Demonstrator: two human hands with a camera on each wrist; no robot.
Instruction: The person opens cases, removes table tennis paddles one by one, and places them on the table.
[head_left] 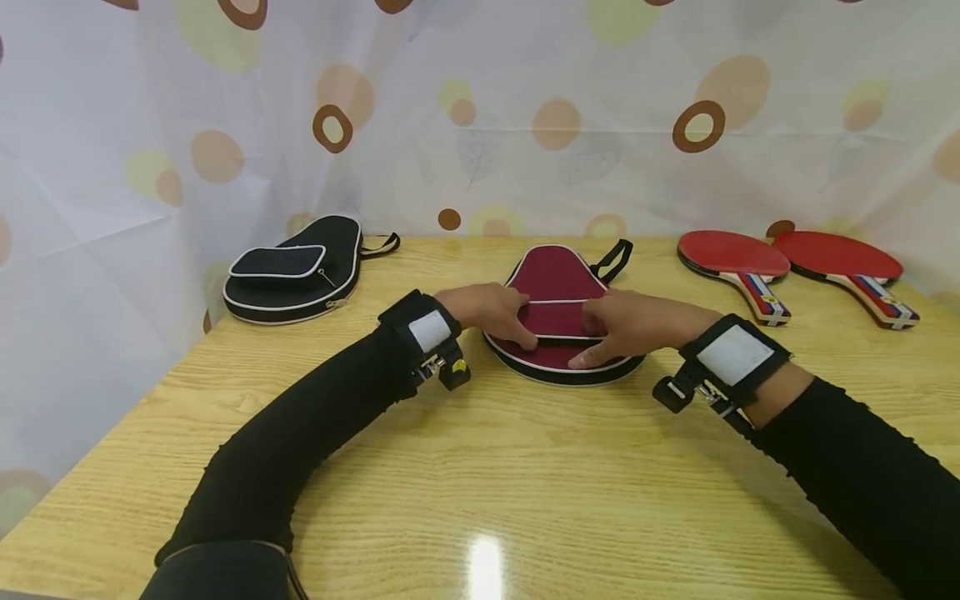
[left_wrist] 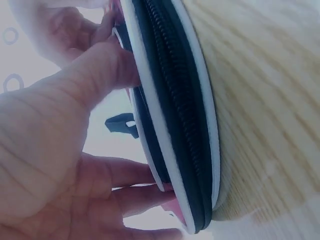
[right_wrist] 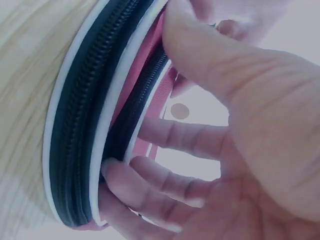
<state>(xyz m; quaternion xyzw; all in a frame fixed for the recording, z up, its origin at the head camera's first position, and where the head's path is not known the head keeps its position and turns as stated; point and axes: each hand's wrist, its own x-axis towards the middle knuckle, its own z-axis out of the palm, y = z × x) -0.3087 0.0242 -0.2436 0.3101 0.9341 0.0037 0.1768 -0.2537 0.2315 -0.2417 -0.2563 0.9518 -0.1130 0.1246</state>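
A maroon table tennis bat case [head_left: 558, 271] with white piping and a black zippered side lies flat on the table, its front pocket uppermost. My left hand [head_left: 495, 312] grips the pocket's left end, thumb on the near side and fingers farther back. Opposite it, my right hand [head_left: 633, 325] holds the right end in the same way. Close up in the left wrist view, the left thumb [left_wrist: 107, 65] presses against the case beside its zipper [left_wrist: 175, 85]. The right wrist view shows the right fingers [right_wrist: 145, 187] spread along the pocket's zipper [right_wrist: 145, 82].
A black bat case [head_left: 296, 287] with a small pocket lies at the back left of the wooden table [head_left: 420, 492]. Two red table tennis bats [head_left: 731, 252] lie at the back right, handles toward me. A patterned curtain [head_left: 480, 100] hangs behind.
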